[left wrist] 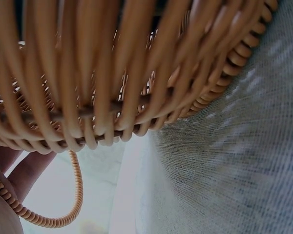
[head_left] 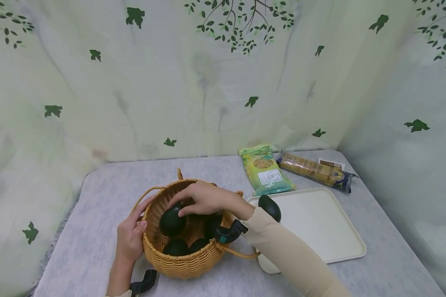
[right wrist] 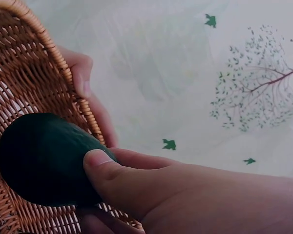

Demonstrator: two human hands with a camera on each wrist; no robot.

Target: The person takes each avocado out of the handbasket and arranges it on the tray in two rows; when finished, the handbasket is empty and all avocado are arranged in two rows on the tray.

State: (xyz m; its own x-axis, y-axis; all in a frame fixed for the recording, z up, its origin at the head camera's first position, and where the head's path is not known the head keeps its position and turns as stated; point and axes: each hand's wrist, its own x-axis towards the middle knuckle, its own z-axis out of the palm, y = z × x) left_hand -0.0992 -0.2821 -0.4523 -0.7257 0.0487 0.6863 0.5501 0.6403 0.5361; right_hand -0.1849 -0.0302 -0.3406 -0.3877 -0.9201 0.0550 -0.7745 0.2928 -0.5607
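My right hand [head_left: 206, 199] reaches inside a round wicker basket [head_left: 186, 268] and holds a dark green avocado [right wrist: 46, 158] with thumb and fingers. In the right wrist view, the avocado's rounded end points away from the hand. Other avocados [head_left: 175, 247] lie inside the basket, partly hidden by the rim and the right hand. My left hand [head_left: 130, 237] grips the basket's left rim, thumb on the near side. In the left wrist view, the woven wall fills the top, and a looped handle [left wrist: 78, 190] hangs beside the left fingers [left wrist: 29, 173].
Right of the basket lies a white tray [head_left: 319, 227], partly covered by the right sleeve. Another avocado [head_left: 269, 208] is at its left side. Behind stand a green-yellow bag [head_left: 264, 171] and a long golden packet [head_left: 312, 168]. A printed curtain [head_left: 208, 103] borders the table.
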